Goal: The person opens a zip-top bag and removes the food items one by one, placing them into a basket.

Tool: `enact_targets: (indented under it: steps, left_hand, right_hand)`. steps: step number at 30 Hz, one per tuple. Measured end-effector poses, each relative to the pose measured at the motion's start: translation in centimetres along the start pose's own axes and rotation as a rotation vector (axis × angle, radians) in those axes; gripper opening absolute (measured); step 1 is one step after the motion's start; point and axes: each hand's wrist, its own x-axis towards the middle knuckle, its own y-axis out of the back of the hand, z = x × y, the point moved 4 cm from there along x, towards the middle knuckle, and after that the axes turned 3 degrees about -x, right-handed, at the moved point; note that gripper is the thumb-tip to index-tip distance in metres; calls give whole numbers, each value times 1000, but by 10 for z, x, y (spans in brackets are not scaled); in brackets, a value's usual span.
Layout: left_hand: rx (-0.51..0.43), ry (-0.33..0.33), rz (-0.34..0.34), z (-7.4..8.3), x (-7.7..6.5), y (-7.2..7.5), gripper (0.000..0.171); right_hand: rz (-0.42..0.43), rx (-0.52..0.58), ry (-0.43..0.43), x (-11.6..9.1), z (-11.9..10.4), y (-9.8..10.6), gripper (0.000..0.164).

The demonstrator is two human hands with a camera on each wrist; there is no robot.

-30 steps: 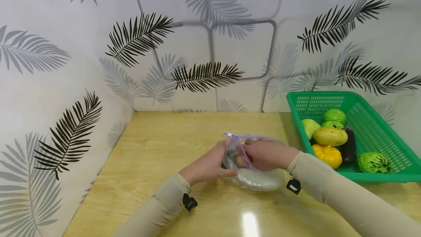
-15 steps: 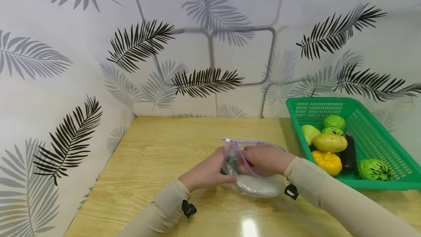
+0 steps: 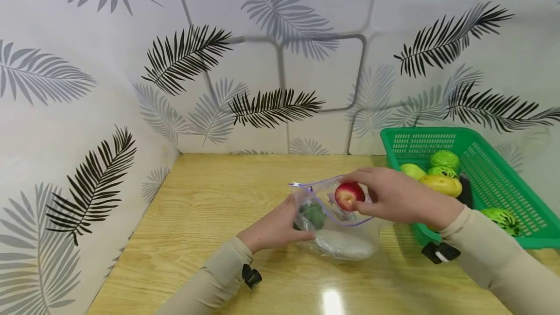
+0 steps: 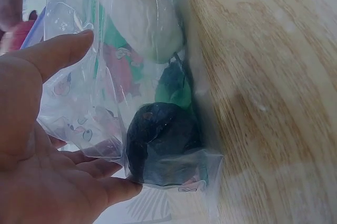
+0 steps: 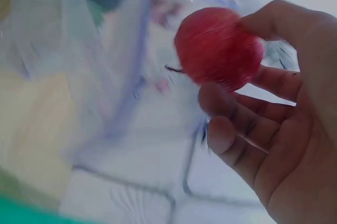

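Observation:
A clear zip bag (image 3: 306,252) with a purple seal stands open on the table. My left hand (image 3: 273,227) holds its left side, thumb in front and fingers behind. Through the plastic show a long whitish vegetable (image 4: 145,16) and a dark round thing (image 4: 163,137), with something green between them. My right hand (image 3: 395,196) pinches a red apple (image 3: 348,196) with thumb and fingertips, at the bag's mouth. The apple's thin stem shows in the right wrist view, where my right hand (image 5: 279,129) curls round it from one side.
A green plastic basket (image 3: 516,179) at the right holds a yellow potato-like piece (image 3: 442,185), a striped green gourd (image 3: 500,220), a bumpy green fruit (image 3: 445,160) and a dark eggplant (image 3: 466,193). The wooden table (image 3: 210,193) meets a leaf-patterned wall (image 3: 262,62) behind.
My right hand has come up and right from inside the bag, with the apple now plainly seen at the mouth. The bag's mouth stands wider. My left hand has stayed almost still.

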Motion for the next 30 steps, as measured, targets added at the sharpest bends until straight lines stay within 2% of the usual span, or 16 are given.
enact_targets:
  steps: [5, 10, 15, 20, 24, 30]
  left_hand:
    - [20, 1, -3, 1, 0, 0, 95]
    - [22, 32, -30, 1, -1, 0, 102]
    - [38, 47, -30, 0, -1, 1, 103]
    - [13, 43, -32, -1, -2, 1, 101]
    - [-13, 37, -36, -2, -4, -1, 100]
    - [-20, 42, -35, -3, -4, -2, 101]
  right_hand:
    - [96, 33, -75, -24, 26, 33, 42]
    - [137, -6, -198, -48, 60, 46, 42]
    - [99, -38, -305, -67, 95, 36, 46]
    - [3, 1, -376, -83, 120, 18, 47]
    - [-56, 14, -370, -87, 128, 4, 40]
    - [-116, -17, -319, -87, 129, -12, 33]
